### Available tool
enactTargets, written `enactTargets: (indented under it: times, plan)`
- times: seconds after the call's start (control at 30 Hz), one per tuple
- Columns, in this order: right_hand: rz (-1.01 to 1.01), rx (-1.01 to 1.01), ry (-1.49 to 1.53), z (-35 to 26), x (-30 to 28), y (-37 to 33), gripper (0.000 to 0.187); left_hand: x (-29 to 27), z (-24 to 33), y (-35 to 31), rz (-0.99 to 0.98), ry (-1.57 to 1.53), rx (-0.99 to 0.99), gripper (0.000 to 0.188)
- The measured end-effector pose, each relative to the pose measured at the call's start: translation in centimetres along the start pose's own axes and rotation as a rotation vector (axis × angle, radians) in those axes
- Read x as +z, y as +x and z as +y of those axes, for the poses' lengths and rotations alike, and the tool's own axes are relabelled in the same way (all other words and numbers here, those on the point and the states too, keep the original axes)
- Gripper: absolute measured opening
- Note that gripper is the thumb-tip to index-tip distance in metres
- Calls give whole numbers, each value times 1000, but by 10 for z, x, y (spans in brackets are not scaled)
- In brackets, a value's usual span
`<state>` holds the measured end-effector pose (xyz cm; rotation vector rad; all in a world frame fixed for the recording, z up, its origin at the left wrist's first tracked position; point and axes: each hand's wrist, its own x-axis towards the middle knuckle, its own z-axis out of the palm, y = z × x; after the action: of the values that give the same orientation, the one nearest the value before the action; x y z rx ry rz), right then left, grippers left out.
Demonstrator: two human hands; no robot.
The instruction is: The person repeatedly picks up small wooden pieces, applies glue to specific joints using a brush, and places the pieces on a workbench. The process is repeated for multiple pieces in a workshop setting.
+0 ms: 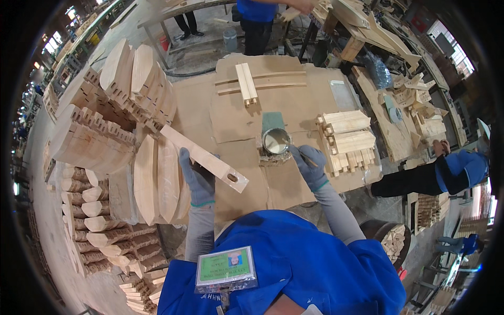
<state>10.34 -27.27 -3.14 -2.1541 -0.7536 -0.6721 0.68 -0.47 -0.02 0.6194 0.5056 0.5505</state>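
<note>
My left hand (199, 176), in a grey glove, is closed around a flat wooden slat (202, 157). The slat slants from upper left to lower right, with an oval slot cut near its lower end. At the rim of a round pot (276, 142) of cream-coloured liquid, my right hand (311, 159), also gloved, is closed on a thin stick-like tool (297, 151). The tool's far end is too small to make out. Just right of that hand lie stacked wooden rails (346, 139) with tenoned ends.
Cardboard (236, 123) covers the table. Farther back, two joined pieces (245, 84) rest across thin strips (286, 80). Tall stacks of slotted boards (94, 139) crowd the left, beside curved panels (169, 178). One co-worker (454, 170) stands at right, another (257, 21) beyond the table.
</note>
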Motion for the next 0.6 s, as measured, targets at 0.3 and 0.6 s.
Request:
enactTargets:
  times: [0.3, 0.6]
  plan:
    - [-147, 94, -196, -8, 4, 2, 12, -2, 1, 4, -27, 19, -15, 53]
    - [-166, 133, -27, -23, -24, 2, 11, 3, -1, 5, -38, 30, -26, 55]
